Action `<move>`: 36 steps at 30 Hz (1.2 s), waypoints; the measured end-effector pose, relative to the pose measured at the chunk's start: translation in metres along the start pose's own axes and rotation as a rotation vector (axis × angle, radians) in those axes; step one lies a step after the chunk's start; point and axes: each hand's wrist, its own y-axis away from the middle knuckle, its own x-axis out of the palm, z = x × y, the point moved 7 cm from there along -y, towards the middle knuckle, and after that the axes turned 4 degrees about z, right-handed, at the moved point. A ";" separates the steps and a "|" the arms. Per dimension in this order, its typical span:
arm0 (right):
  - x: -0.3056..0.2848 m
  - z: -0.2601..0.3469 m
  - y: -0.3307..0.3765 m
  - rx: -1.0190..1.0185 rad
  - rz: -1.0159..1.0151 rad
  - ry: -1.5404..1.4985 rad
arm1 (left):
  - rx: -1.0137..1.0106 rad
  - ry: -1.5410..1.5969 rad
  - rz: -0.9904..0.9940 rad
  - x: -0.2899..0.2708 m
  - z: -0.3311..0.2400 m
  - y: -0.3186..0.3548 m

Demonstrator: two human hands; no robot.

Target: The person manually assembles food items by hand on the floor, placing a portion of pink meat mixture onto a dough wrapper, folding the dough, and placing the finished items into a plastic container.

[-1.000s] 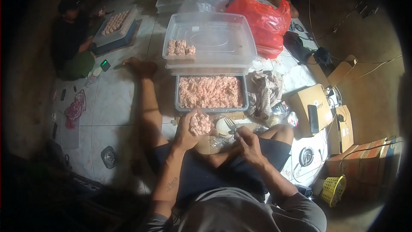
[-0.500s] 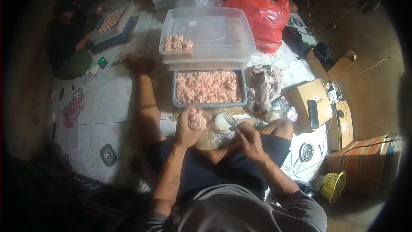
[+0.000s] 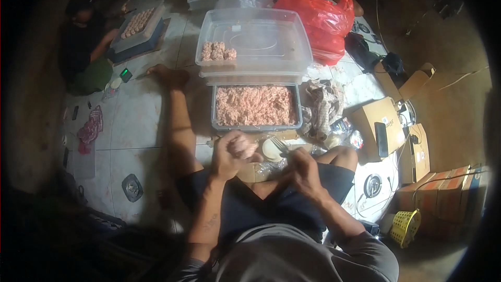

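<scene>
Tiled floor [image 3: 130, 125], red bag [image 3: 318, 18] (crumpled)

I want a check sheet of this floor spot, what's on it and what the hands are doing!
surface: pale tiled floor.
job's things: grey tray of pink mince; clear tub with shaped pieces; small white dish.
clutter: red bag, cardboard boxes, yellow basket.
grippers: left hand closed on pink lump; right hand holds fork.
cables: thin wire by the boxes.
surroundings: another person seated at a tray.
</scene>
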 end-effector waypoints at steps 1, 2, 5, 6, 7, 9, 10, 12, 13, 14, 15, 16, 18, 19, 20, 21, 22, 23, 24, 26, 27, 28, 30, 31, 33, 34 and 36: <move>-0.003 -0.006 0.006 0.081 0.038 -0.125 | 0.000 0.223 0.002 -0.004 -0.009 0.005; -0.003 -0.011 0.011 0.163 0.076 -0.249 | -0.021 0.306 -0.074 -0.007 -0.011 0.007; 0.020 -0.010 0.014 0.260 0.190 -0.462 | 0.090 -0.243 -0.031 -0.010 -0.020 -0.001; 0.023 -0.009 0.013 0.253 0.191 -0.461 | 0.134 -0.425 -0.021 -0.010 -0.022 -0.004; 0.027 -0.010 0.013 0.229 0.211 -0.474 | 0.191 -0.418 0.052 -0.003 -0.024 -0.005; 0.034 -0.012 0.009 0.125 0.208 -0.475 | 0.120 -0.296 0.075 0.008 -0.017 -0.007; 0.042 -0.009 0.003 0.124 0.203 -0.473 | 0.083 -0.236 0.083 0.014 -0.015 -0.007; 0.043 0.026 -0.008 -0.299 0.008 -0.208 | 0.217 -0.492 0.084 0.029 -0.013 -0.004; 0.045 0.030 -0.011 -0.303 0.022 -0.210 | 0.175 -0.505 -0.020 0.022 0.001 0.001; 0.045 0.028 -0.016 -0.259 0.039 -0.065 | 0.182 -0.506 -0.026 0.017 0.011 -0.002; 0.044 0.027 -0.022 -0.215 0.056 0.079 | 0.107 -0.593 -0.184 0.001 0.023 -0.003; 0.042 0.022 -0.025 -0.159 0.068 0.222 | 0.019 -0.675 -0.333 -0.012 0.032 -0.002; 0.016 0.027 -0.021 -0.107 0.145 0.354 | -0.012 -0.601 -0.178 -0.018 0.022 -0.003; -0.001 0.032 -0.018 0.047 0.109 0.236 | -0.041 -0.522 -0.029 -0.016 0.012 -0.003; -0.013 0.035 -0.014 0.197 0.081 0.114 | -0.071 -0.444 0.110 -0.011 0.006 -0.001; -0.019 0.039 -0.014 0.198 0.083 0.114 | -0.051 -0.502 0.084 -0.012 -0.001 -0.002; -0.024 0.053 -0.016 0.036 0.067 0.176 | -0.055 -0.501 0.080 -0.010 -0.005 -0.002; -0.026 0.067 -0.015 -0.126 0.049 0.236 | 0.005 -0.557 0.068 -0.006 -0.012 -0.005; -0.025 0.072 -0.015 -0.123 0.053 0.236 | 0.066 -0.612 0.057 -0.003 -0.016 -0.005; -0.012 0.089 -0.015 -0.191 0.154 0.306 | 0.064 -0.607 0.058 0.000 -0.006 -0.006; -0.009 0.088 -0.015 -0.189 0.139 0.297 | 0.044 -0.644 0.061 0.001 -0.001 -0.006; -0.005 0.085 -0.017 -0.189 0.139 0.300 | 0.022 -0.682 0.061 0.003 0.002 -0.007; 0.001 0.079 -0.019 -0.183 0.146 0.306 | -0.029 -0.703 0.068 0.007 0.005 -0.006; 0.006 0.078 -0.020 -0.185 0.151 0.307 | -0.038 -0.801 0.088 0.009 0.009 -0.005; 0.009 0.076 -0.020 -0.189 0.107 0.300 | 0.004 -0.869 0.085 0.005 0.029 0.000; 0.011 0.073 -0.020 -0.194 0.107 0.299 | 0.007 -0.872 0.082 0.004 0.029 0.002; 0.006 0.064 -0.019 -0.147 0.040 0.170 | 0.139 -0.759 -0.022 -0.007 0.024 0.008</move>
